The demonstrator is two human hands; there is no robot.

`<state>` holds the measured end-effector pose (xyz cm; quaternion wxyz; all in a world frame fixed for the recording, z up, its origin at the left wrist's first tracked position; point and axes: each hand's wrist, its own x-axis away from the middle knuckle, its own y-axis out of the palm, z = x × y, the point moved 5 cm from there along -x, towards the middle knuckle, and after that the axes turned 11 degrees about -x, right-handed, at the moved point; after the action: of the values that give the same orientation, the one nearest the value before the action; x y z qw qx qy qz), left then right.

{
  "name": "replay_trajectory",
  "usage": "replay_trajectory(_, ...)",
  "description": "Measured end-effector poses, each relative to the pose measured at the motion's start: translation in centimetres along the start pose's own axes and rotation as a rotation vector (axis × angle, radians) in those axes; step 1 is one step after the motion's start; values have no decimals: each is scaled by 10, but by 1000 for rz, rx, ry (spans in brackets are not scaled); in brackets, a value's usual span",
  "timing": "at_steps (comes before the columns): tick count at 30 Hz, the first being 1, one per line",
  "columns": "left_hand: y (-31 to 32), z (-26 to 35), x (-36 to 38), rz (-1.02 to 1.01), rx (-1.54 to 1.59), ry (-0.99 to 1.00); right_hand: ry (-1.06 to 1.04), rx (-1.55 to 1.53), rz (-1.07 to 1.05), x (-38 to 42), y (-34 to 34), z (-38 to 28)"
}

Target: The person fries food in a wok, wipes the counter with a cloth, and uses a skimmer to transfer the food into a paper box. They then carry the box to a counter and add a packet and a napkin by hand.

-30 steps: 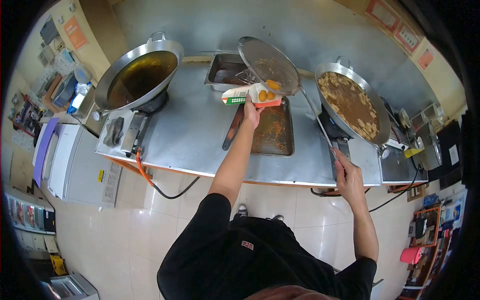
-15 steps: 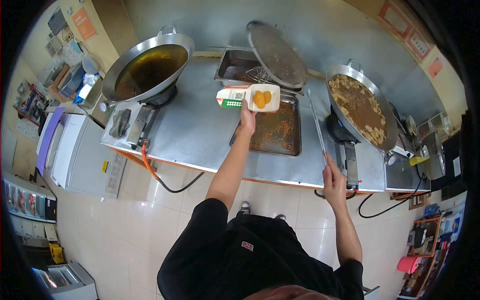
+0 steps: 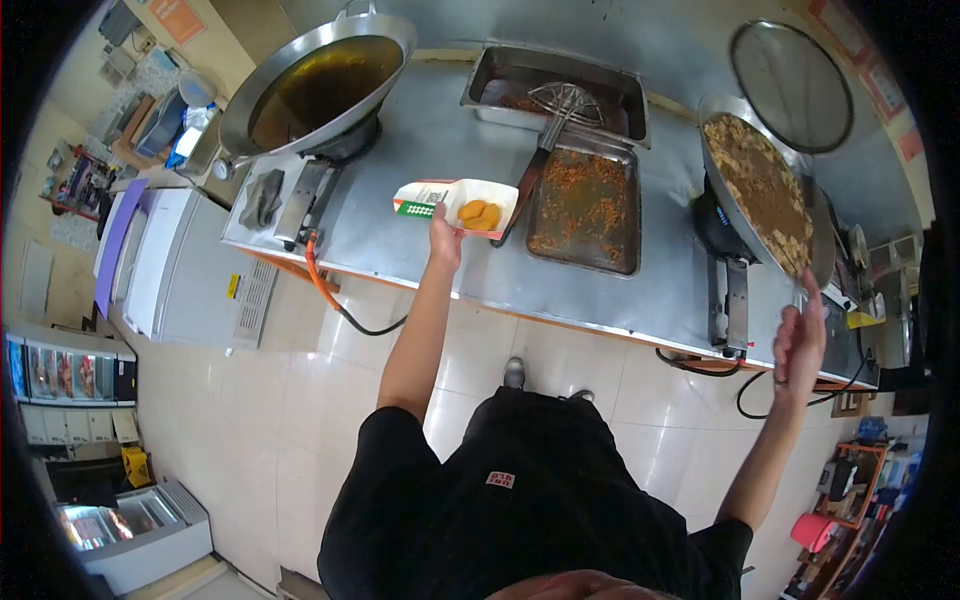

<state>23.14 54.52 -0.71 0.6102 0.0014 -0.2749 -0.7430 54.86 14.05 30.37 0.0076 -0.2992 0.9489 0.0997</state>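
Observation:
My left hand grips a paper food box by its near side, fingers closed on the rim. Several golden nugget-like pieces lie inside it. At the right, my right hand is below the near rim of the right wok, one finger pointing up and the others curled. A round mesh strainer is tilted beyond that wok, in line with this hand. Its handle is hard to make out against the wok's grey rim, but the hand appears closed on it. Brown fried bits float in the wok's oil.
A wok of dark oil stands at the left on a burner. Crumbs cover a shallow metal tray; a wire skimmer lies across it and a deeper pan. A grey cloth lies near the left burner. Hoses hang below the counter.
The strainer has swung from above the middle trays to the right wok, with my right hand shifting right. My left hand has brought the food box left and slightly closer. The view has shifted.

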Motion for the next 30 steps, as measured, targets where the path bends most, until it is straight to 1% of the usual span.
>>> replay_trajectory(1,-5,1,7,9,-3,-48,-4,24,12,-2,-9,-7)
replay_trajectory(3,-14,-2,22,21,-10,-148,34,-26,75,-3,-26,-16)
replay_trajectory(6,-23,-1,37,-33,51,124,9,-39,91,-11,-63,-20)
replay_trajectory(9,-22,8,61,-56,38,219,26,-49,98,-9,-79,-27)
replay_trajectory(10,-20,9,69,-62,37,215,36,-54,158,-8,-80,-32)
replay_trajectory(13,-25,-2,77,-11,-26,228,19,-151,167,-16,-102,-34)
replay_trajectory(14,-26,-4,78,-18,12,243,48,-216,137,-19,-112,-33)
replay_trajectory(19,-29,-12,87,-11,129,307,107,-245,122,-24,-137,-30)
replay_trajectory(22,-24,-11,94,20,155,253,134,-223,133,-30,-146,-29)
replay_trajectory(25,-20,-9,100,63,135,263,178,-196,154,-31,-146,-32)
replay_trajectory(26,-22,-16,100,64,128,207,189,-188,166,-32,-146,-35)
replay_trajectory(28,-25,-31,99,26,115,78,210,-93,126,-38,-163,-38)
replay_trajectory(30,-12,-41,115,-41,117,-4,201,7,198,-41,-163,-47)
